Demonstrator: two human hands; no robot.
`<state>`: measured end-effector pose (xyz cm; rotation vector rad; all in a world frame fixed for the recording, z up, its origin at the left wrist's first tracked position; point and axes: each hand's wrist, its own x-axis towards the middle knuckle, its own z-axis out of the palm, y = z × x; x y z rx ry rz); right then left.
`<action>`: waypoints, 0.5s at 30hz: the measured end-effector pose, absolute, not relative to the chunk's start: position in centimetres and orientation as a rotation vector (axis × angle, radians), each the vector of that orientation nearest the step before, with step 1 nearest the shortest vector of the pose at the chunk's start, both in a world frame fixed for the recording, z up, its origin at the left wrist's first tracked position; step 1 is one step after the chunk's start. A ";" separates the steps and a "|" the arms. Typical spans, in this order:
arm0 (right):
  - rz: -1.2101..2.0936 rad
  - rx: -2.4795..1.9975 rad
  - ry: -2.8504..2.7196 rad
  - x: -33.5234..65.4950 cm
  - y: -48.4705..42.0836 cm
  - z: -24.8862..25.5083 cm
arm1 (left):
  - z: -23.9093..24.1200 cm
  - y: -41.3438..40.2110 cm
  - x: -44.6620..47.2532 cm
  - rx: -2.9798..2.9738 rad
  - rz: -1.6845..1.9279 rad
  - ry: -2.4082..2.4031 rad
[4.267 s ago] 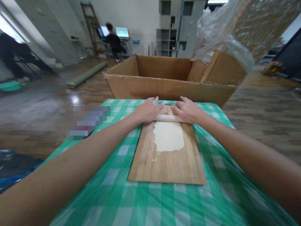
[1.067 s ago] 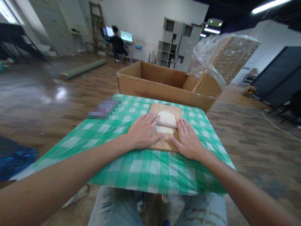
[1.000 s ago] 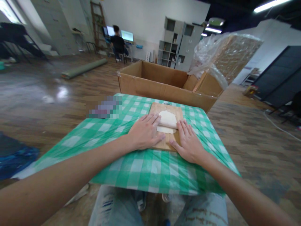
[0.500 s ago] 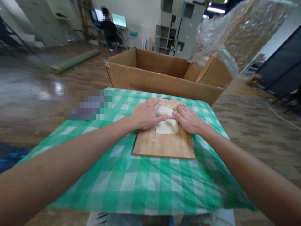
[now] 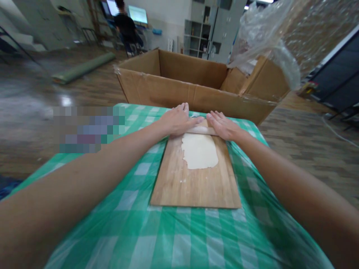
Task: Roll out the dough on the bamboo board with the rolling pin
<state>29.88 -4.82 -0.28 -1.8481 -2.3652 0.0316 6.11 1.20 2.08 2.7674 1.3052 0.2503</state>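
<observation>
A pale wooden rolling pin [image 5: 202,130] lies crosswise near the far end of a wooden cutting board [image 5: 196,190]. My left hand [image 5: 177,120] lies over the pin's left end, palm down, fingers stretched forward and thumb pointing inward along it. On the right end rests my right hand [image 5: 223,126], also palm down with its fingers extended. Neither hand's fingers wrap around the pin. Just on the near side of the pin, a thin white sheet of dough [image 5: 200,151] with ragged edges lies flat on the board. Both pin ends are hidden under the hands.
A green-and-white checked tablecloth [image 5: 134,201] covers the table. Beyond its far edge stands a large open cardboard box [image 5: 179,87], with clear plastic wrap [image 5: 260,41] at its right. A person [image 5: 126,28] sits at monitors behind. A blurred patch covers the table's left side.
My hands and the rolling pin have moved forward toward the board's far end. More of the dough sheet now shows on the near side. The view has tilted down and come closer.
</observation>
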 end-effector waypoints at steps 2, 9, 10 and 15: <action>0.028 -1.837 -2.407 30.1 -3.6 -0.1 | 2.0 2.5 6.7 2.737 0.214 1.320; -0.121 -1.779 -2.475 30.0 -3.9 0.1 | 1.7 2.5 6.7 2.783 0.211 1.344; -0.147 -1.769 -2.483 29.8 -4.6 0.0 | 1.7 1.8 6.5 2.818 0.230 1.324; -0.122 -1.915 -2.324 27.6 -9.6 0.4 | 1.4 -2.3 5.0 2.874 0.298 1.338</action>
